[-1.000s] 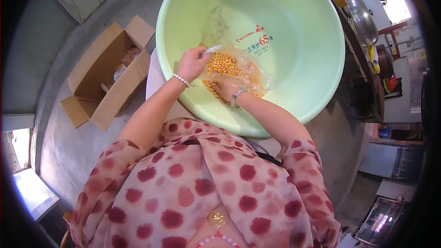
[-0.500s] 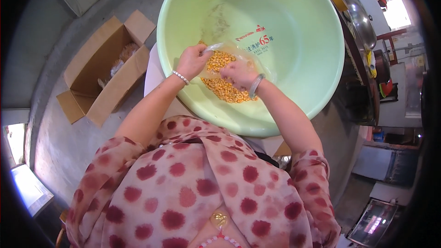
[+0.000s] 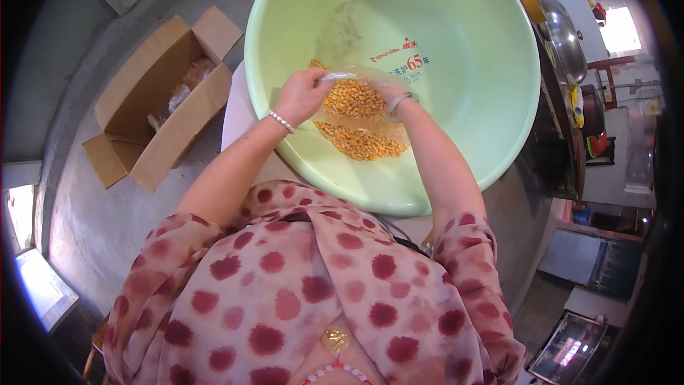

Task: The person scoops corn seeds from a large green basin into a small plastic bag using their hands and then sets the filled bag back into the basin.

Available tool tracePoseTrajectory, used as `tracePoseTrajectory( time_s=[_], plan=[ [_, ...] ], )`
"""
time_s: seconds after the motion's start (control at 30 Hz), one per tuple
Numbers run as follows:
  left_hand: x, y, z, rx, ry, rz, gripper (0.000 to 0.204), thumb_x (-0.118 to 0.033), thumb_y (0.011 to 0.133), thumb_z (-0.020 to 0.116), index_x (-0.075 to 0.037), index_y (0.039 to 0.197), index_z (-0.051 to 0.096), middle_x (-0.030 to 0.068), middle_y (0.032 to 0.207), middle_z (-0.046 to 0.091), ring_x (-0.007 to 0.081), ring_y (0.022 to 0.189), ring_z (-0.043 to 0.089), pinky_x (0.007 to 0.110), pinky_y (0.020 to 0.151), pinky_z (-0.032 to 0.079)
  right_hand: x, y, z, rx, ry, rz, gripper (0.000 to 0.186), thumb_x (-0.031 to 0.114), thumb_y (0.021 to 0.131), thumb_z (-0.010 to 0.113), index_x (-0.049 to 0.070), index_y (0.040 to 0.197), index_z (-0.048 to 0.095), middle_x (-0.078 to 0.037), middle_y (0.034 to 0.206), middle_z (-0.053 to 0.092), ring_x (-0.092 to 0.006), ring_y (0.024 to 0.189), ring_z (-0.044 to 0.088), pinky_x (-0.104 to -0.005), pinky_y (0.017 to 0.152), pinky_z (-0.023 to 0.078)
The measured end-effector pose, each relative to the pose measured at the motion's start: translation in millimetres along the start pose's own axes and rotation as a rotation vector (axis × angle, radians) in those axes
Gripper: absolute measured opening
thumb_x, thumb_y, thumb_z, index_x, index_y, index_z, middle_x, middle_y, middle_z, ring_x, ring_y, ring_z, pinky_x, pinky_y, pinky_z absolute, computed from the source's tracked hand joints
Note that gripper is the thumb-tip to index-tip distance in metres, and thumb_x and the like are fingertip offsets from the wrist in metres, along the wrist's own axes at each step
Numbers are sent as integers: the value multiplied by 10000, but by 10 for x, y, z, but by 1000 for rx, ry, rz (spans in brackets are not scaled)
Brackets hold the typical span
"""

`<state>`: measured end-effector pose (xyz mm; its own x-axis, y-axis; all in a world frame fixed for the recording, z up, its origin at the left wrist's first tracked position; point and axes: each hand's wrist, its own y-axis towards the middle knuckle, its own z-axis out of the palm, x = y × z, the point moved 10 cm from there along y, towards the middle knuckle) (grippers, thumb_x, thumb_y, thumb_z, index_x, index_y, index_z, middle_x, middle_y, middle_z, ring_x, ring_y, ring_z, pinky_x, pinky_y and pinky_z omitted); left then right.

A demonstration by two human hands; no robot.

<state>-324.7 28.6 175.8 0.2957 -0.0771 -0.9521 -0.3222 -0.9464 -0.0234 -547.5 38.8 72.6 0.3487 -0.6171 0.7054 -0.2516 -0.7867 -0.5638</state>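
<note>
There is a single view, from a camera worn on the person's head and aimed almost straight down. It looks over the chest and spotted blouse [image 3: 299, 292], which fill the lower half, and along both forearms that rise from the bottom edge toward the middle. The left hand [image 3: 299, 96] and right hand [image 3: 395, 100] sit just above centre, close to the lens, over the pale green basin [image 3: 463, 50] that takes up the upper middle. The fisheye bends straight edges near the rim: the concrete floor [image 3: 92, 228] and a cardboard box [image 3: 153, 100] curve away on the left, and shelving with a metal lid [image 3: 563, 36] curves on the right. A black ring borders the picture.
</note>
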Motion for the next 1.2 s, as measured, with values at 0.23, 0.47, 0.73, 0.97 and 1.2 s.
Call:
tracePoseTrajectory(
  time_s=[0.23, 0.47, 0.73, 0.97, 1.2],
  plan=[
    [92, 77, 66, 32, 51, -22, 251, -252, 756, 553, -2, 755, 567, 99, 562, 515, 181, 496, 470, 288, 505, 387, 403, -283, -138, 25, -863, -419, 306, 252, 769, 532, 79, 1020, 558, -122, 957, 583, -250, 795, 571, -337, 676, 470],
    [159, 55, -18, 4, -172, -126, 196, -164, 725, 585, -1, 832, 565, 38, 592, 556, 95, 491, 497, 227, 456, 383, 801, -1552, 118, 86, -1110, -753, 203, 180, 753, 472, 58, 863, 592, -135, 877, 571, -275, 886, 520, -388, 811, 401],
    [-254, 92, -53, 123, -489, -144, 263, -75, 731, 596, -4, 972, 519, 22, 631, 564, 83, 561, 560, 177, 504, 363, 552, -1631, -627, -314, -1587, -692, 103, 46, 655, 485, 82, 648, 581, -75, 726, 545, -215, 819, 503, -487, 882, 307],
    [-863, 192, -73, 208, -464, 4, 246, -85, 745, 595, -38, 976, 525, -7, 689, 547, 76, 598, 529, 177, 579, 397, 1120, -2013, -660, -574, -1219, -1130, 77, 26, 603, 500, 81, 570, 542, -57, 636, 494, -227, 738, 486, -392, 826, 365],
    [-1330, 74, -134, 245, -520, 151, 211, -21, 723, 585, -20, 930, 547, 0, 712, 538, 79, 601, 505, 191, 581, 404, 1535, -2670, -928, -858, -692, -1365, 111, 8, 642, 537, 80, 702, 597, -48, 705, 554, -209, 599, 541, -295, 511, 446]
  ],
)
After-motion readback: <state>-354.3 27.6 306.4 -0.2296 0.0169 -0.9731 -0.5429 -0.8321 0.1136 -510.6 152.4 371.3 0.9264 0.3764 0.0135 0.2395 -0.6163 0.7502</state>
